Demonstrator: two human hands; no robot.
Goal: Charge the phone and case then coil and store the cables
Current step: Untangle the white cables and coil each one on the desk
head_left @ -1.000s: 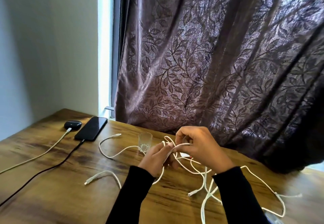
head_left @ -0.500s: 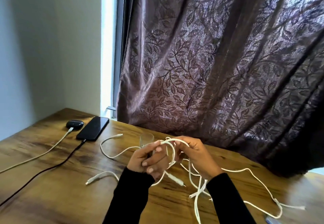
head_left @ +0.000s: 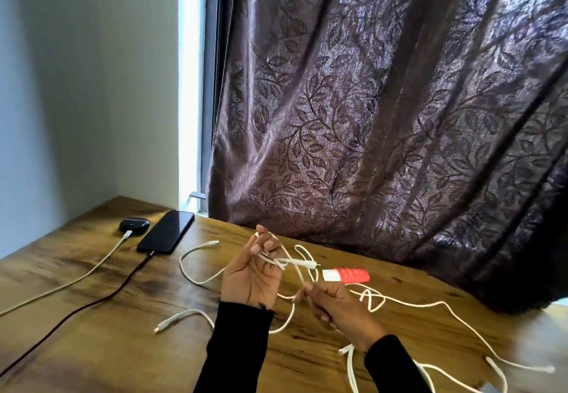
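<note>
Views: one, head-worn, wide-angle.
Vantage: above the near edge of the wooden table [head_left: 92, 346], at the person's eye level.
Facing: forward and down, toward the curtain [head_left: 384, 116] at 12 to 2 o'clock and the wall corner at 10 o'clock.
Nearness: close; left hand [head_left: 250, 279] and right hand [head_left: 338, 308] sit low centre, sleeves cut by the 6 o'clock edge.
Reach: phone [head_left: 166, 235] at 9 o'clock, farther off.
Shared area: none, a single view.

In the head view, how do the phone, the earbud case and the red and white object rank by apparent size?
1. Phone, clearly largest.
2. Red and white object.
3. Earbud case.
The last two look close; the object lies nearer the camera, so their order is unsure.
</note>
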